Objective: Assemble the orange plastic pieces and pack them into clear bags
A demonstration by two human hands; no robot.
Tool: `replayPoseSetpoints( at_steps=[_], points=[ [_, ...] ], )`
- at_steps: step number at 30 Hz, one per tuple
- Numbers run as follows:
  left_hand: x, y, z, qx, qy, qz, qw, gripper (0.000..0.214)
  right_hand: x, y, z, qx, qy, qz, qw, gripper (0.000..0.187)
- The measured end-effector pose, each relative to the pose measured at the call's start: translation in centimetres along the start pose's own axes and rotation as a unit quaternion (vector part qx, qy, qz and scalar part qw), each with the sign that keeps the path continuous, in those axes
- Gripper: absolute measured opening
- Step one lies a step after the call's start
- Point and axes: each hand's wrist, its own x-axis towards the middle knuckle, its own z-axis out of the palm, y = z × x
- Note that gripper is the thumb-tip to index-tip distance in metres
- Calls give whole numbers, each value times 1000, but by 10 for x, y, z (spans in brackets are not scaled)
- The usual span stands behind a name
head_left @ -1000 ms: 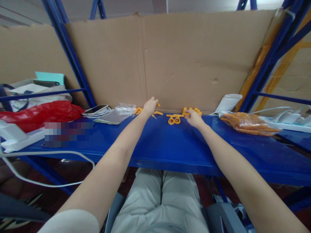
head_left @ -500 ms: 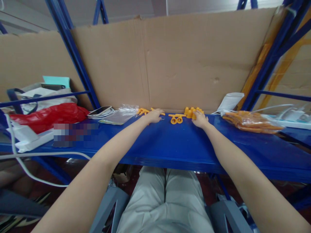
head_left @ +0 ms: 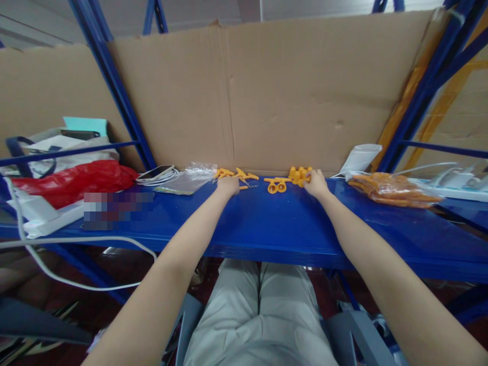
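Note:
My left hand is closed, low over the blue shelf, among several yellow T-shaped handles, some with thin metal spirals like corkscrews. What its fingers hold, if anything, is hidden. One yellow handle pokes out just right of it. My right hand has its fingers closed on a yellow cup-shaped piece at the right edge of a tight group of yellow cup-shaped pieces. Between my hands lie two yellow pieces with round openings, side by side, their openings facing me.
A cardboard sheet stands behind the blue shelf. Left are a clear plastic bag, a phone with coiled cable, and a red bag. Right lies a bag of orange pieces near a power strip.
My left hand has drawn left and slightly towards me, uncovering yellow handles, and its fingers have closed. My right hand has shifted slightly right at the edge of the yellow cup-shaped pieces.

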Motion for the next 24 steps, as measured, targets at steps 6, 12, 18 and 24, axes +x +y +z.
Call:
replayPoseSetpoints(
  at_steps=[6,12,18,24],
  points=[
    [-25,-2,1,-65,-61,-28,996,40,2,4,6,10,-60,13,998,21],
    [-27,2,4,-208,-5,-8,978,44,-6,-10,-7,-35,-91,58,994,27],
    [-23,15,11,-218,35,89,971,36,-14,-36,-25,-90,-48,6,995,34],
    [-21,15,13,-242,68,126,960,34,-8,-49,-25,-32,-8,-101,994,48]
  ],
)
